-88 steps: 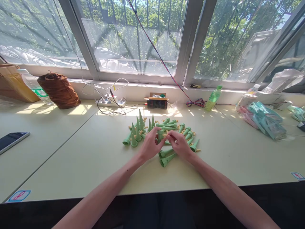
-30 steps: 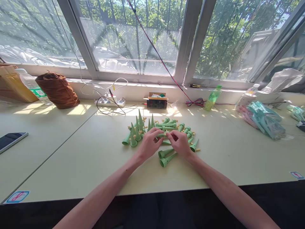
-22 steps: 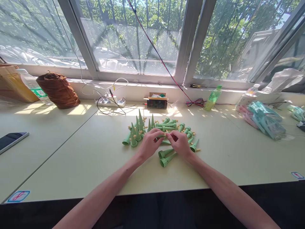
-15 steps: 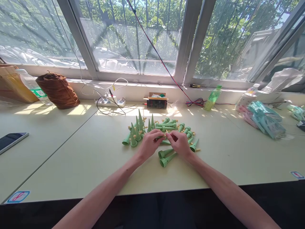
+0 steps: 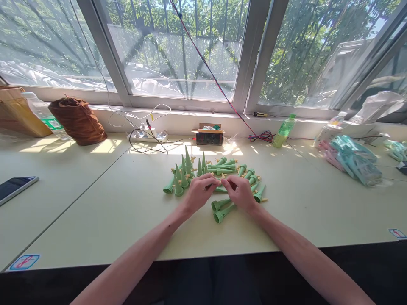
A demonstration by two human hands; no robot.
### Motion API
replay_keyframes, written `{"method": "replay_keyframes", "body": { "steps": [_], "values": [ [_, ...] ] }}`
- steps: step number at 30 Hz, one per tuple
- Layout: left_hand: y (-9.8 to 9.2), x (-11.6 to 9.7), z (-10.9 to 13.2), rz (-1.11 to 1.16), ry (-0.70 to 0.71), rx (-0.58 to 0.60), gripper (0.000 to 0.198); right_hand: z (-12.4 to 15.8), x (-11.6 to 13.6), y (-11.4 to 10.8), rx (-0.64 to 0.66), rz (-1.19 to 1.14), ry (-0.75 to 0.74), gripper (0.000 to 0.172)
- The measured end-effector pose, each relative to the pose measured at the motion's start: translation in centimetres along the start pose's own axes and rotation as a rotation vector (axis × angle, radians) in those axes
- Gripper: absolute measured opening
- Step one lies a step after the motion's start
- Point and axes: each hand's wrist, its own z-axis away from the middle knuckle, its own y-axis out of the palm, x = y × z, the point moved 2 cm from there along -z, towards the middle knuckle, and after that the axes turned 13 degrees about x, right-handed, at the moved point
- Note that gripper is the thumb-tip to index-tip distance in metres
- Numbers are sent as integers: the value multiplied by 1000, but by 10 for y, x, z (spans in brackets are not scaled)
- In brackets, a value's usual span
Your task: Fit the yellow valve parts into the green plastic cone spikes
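Above a cluster of green plant watering spikes, my left hand [image 5: 200, 189] and my right hand [image 5: 239, 190] meet almost tip to tip, both with closed fingers. A small yellow valve piece [image 5: 223, 176] shows at my right fingertips. My left hand pinches something small, mostly hidden behind its fingers. Several spikes [image 5: 184, 179] with yellow valves stand upright beside my left hand. Others lie flat: some spikes [image 5: 219, 167] behind the hands, a spike [image 5: 259, 194] right of my right hand, and two spikes [image 5: 224, 213] in front of it.
A small open box [image 5: 209, 136] and a power strip [image 5: 148, 134] stand along the back by the window. To the left are a brown pouch [image 5: 78, 120] and a phone [image 5: 15, 188]. A green bottle [image 5: 284, 131] and plastic packets [image 5: 354, 159] lie to the right.
The hands stay nearly in place, with only a slight shift of the fingers. The yellow piece at my right fingertips shows a little more clearly. The spikes have not moved.
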Motion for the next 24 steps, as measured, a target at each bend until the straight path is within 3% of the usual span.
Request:
{"method": "replay_keyframes", "body": {
  "steps": [24],
  "values": [
    [4, -3, 1, -81, 44, -24, 25, -2, -2, 2, -28, 10, 20, 47]
  ]
}}
